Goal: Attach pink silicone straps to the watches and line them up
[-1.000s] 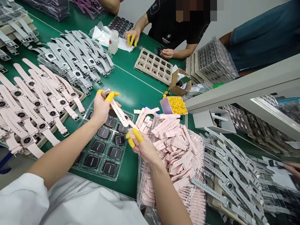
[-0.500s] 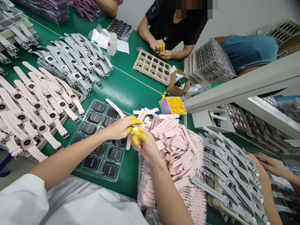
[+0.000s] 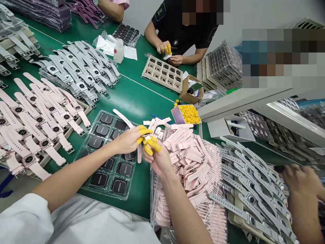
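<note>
My left hand [image 3: 138,137], with yellow finger covers, is closed on a small watch part, from which a pale pink strap [image 3: 123,118] seems to extend up and left. My right hand [image 3: 153,149] pinches the same part from below, a strap piece largely hidden by the fingers. Both hands meet above the right edge of a clear plastic tray [image 3: 130,184] with black square watch faces [image 3: 119,186]. Loose pink straps [image 3: 190,156] lie heaped on plastic-wrapped straps to the right.
Pink watches [image 3: 39,118] and grey watches [image 3: 81,67] lie at the left, more grey watches [image 3: 251,189] at the right. A box of yellow finger covers [image 3: 179,115] stands ahead. Across the table a person in black [image 3: 175,27] works; another person's hand [image 3: 302,179] is at right.
My hands stay together, with the held part slightly turned. The hand at the far right has moved nearer the grey watches. The person across has raised a white cloth-like piece.
</note>
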{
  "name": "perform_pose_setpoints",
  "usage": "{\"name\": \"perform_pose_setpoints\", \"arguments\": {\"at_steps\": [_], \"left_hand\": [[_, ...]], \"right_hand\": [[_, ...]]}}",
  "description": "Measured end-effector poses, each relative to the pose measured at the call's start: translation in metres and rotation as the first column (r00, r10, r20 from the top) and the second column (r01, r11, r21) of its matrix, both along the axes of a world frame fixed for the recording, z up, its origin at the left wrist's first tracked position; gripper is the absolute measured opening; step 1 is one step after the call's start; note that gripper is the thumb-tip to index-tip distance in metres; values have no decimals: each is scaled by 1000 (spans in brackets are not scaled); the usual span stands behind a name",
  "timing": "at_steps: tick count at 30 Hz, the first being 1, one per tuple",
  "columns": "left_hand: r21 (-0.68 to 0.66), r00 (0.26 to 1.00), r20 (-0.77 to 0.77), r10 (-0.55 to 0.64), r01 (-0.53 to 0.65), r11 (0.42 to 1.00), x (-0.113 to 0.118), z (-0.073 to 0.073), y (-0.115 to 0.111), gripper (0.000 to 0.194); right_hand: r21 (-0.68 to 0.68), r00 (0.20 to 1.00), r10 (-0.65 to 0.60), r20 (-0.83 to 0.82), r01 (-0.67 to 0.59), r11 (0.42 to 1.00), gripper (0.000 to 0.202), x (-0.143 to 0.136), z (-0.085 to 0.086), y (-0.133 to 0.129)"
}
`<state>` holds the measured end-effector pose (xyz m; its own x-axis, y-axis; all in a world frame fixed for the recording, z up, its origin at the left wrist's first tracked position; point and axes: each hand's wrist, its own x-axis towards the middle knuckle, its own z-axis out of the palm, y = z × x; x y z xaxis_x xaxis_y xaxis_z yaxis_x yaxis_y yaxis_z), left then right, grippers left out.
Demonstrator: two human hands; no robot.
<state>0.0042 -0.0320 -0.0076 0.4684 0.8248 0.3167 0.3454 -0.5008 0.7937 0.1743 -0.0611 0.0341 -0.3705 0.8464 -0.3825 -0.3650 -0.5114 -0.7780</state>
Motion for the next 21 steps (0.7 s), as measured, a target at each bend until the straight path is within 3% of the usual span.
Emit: {"name": "perform_pose_setpoints", "arguments": {"at_steps": [4,9,15,21], "left_hand": [[4,999,-34,-25,25,1000,-4,5,0,48],[2,989,26,-143,143,990,-8,13,0,47],[-15,994,-32,-101,101,995,-4,13,-1,46],[13,994,-16,-112,113,994,-5,12,0,46]], "right_hand": [[-30,999,-1,-54,-1,1000,31,1,-1,1],[-50,998,-20,-64,17,999,31,4,-5,2],[-58,994,-19,-110,12,998,30,3,-3,2],[-30,999,-23,-38,21,999,29,3,0,1]]}}
